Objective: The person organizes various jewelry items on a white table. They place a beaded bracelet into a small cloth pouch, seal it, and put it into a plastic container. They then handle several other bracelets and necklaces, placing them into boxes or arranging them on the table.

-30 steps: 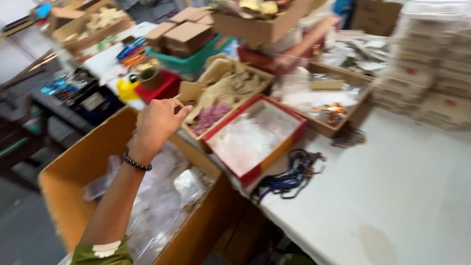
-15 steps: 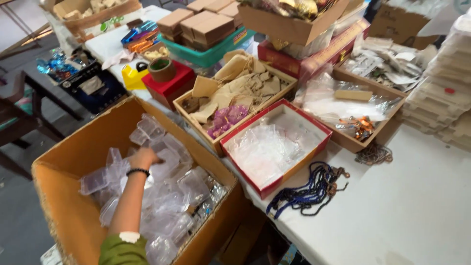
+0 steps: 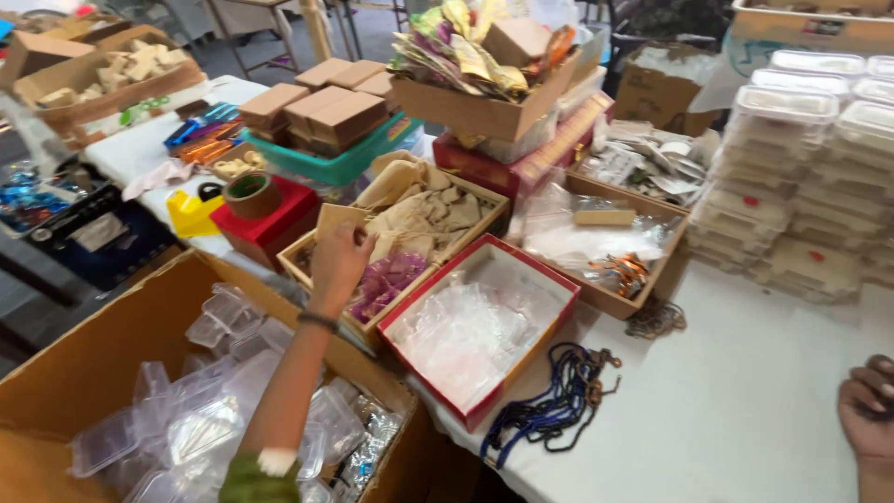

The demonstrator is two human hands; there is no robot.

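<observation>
My left hand (image 3: 337, 264) is raised over the near-left corner of a wooden tray (image 3: 484, 200) of beige cloth pouches and purple bits. Its fingers curl onto the lower edge of an upright tan card (image 3: 341, 216) in that tray. A dark bracelet sits on the wrist. Below the arm stands a big cardboard box (image 3: 84, 363) holding several clear plastic containers (image 3: 223, 317). My right hand (image 3: 869, 410) rests on the white table (image 3: 745, 419) at the frame's right edge, mostly cut off, with nothing seen in it.
A red-rimmed box of clear bags (image 3: 475, 326) sits beside the tray, with blue and black cords (image 3: 549, 401) in front of it. A red box with a tape roll (image 3: 250, 196), stacked brown boxes (image 3: 321, 112), and stacked lidded containers (image 3: 810, 177) crowd the table.
My left hand was down among the plastic containers in the cardboard box half a second ago; it has come up to the tan card in the wooden tray. My right hand has entered view.
</observation>
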